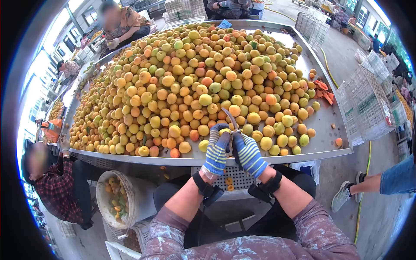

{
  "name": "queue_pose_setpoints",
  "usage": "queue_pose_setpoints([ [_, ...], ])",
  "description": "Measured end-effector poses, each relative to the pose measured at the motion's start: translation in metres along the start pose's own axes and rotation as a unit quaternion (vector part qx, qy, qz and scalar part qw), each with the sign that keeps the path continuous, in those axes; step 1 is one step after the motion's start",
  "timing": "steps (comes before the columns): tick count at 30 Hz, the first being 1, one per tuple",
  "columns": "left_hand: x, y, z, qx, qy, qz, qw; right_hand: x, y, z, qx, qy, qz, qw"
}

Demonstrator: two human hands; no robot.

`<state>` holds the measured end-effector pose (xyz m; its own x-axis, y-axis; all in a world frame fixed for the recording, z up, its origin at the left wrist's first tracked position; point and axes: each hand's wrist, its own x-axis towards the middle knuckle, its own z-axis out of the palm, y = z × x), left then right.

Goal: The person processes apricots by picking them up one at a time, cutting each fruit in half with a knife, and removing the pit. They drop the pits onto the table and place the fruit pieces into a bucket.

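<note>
L grip (216,149) holding fruit (224,131), R grip (251,152) holding knife (229,116); pile (182,93) crowding desk (323,142) ahead, bucket (141,196) standing nr L knee.

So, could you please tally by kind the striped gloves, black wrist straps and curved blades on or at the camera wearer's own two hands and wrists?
Striped gloves: 2
Black wrist straps: 2
Curved blade: 1
Total: 5

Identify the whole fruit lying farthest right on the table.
The orange-red fruit by the near right corner of the table; it lies alone, apart from the heap.
</note>
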<state>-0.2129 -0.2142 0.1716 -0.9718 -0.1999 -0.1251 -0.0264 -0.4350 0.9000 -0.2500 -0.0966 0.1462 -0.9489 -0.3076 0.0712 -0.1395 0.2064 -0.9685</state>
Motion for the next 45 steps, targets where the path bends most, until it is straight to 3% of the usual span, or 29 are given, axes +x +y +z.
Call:
queue_pose_setpoints([
  [1,0.004,-0.005,-0.005,-0.011,-0.01,-0.01,1.0,0.002,0.002,-0.012,0.275,-0.12,0.2,0.933],
  [2,0.005,-0.003,-0.004,-0.01,-0.011,-0.009,1.0,0.003,-0.009,-0.021,0.513,-0.224,0.372,0.74],
  [4,0.007,0.0,-0.002,-0.111,-0.055,-0.037,0.992,-0.004,-0.043,-0.028,0.498,-0.233,0.375,0.746],
  [6,0.02,-0.02,-0.018,-0.149,-0.073,-0.048,0.985,-0.007,-0.051,-0.035,0.532,-0.346,0.333,0.698],
  [7,0.022,-0.025,-0.02,-0.251,-0.047,-0.089,0.963,-0.01,-0.054,-0.034,0.487,-0.323,0.326,0.743],
  [8,0.022,-0.024,-0.02,-0.283,-0.046,-0.084,0.954,-0.009,-0.055,-0.035,0.485,-0.326,0.326,0.743],
  [10,0.022,-0.023,-0.02,-0.346,-0.044,-0.075,0.934,-0.01,-0.055,-0.034,0.362,-0.217,0.286,0.86],
  [11,0.02,-0.015,-0.018,-0.35,-0.048,-0.066,0.933,-0.005,-0.045,-0.038,0.264,-0.215,0.255,0.905],
  [12,0.02,-0.01,-0.016,-0.356,-0.053,-0.056,0.931,-0.004,-0.031,-0.033,0.265,-0.216,0.253,0.905],
  [14,0.025,-0.016,-0.02,-0.362,-0.039,-0.049,0.93,-0.003,-0.014,-0.025,0.04,-0.145,0.019,0.988],
  [15,0.026,-0.019,-0.022,-0.362,-0.042,-0.053,0.93,-0.006,-0.02,-0.028,0.083,-0.172,0.152,0.97],
  [16,0.026,-0.022,-0.023,-0.362,-0.044,-0.057,0.929,-0.006,-0.014,-0.025,0.082,-0.173,0.152,0.97],
  [19,0.022,-0.013,-0.016,-0.346,-0.085,-0.035,0.934,-0.006,0.012,-0.017,-0.052,-0.1,0.01,0.994],
  [22,0.026,-0.017,-0.021,-0.342,-0.084,-0.042,0.935,-0.009,-0.006,-0.02,-0.159,-0.063,-0.034,0.985],
  [30,0.025,-0.008,-0.017,-0.329,-0.078,-0.055,0.94,-0.011,-0.012,-0.018,-0.155,-0.067,-0.031,0.985],
  [35,0.029,-0.007,-0.02,-0.304,-0.092,-0.048,0.947,-0.011,-0.017,-0.02,-0.24,-0.085,-0.031,0.967],
  [37,0.029,-0.004,-0.021,-0.219,-0.078,-0.066,0.97,-0.013,-0.025,-0.023,-0.245,-0.092,-0.02,0.965],
  [42,0.026,-0.001,-0.019,-0.171,-0.1,-0.036,0.98,-0.007,-0.022,-0.026,-0.229,-0.089,-0.035,0.969],
  [45,0.025,-0.003,-0.017,-0.333,-0.096,-0.097,0.933,-0.008,-0.029,-0.023,-0.266,-0.047,-0.062,0.961],
])
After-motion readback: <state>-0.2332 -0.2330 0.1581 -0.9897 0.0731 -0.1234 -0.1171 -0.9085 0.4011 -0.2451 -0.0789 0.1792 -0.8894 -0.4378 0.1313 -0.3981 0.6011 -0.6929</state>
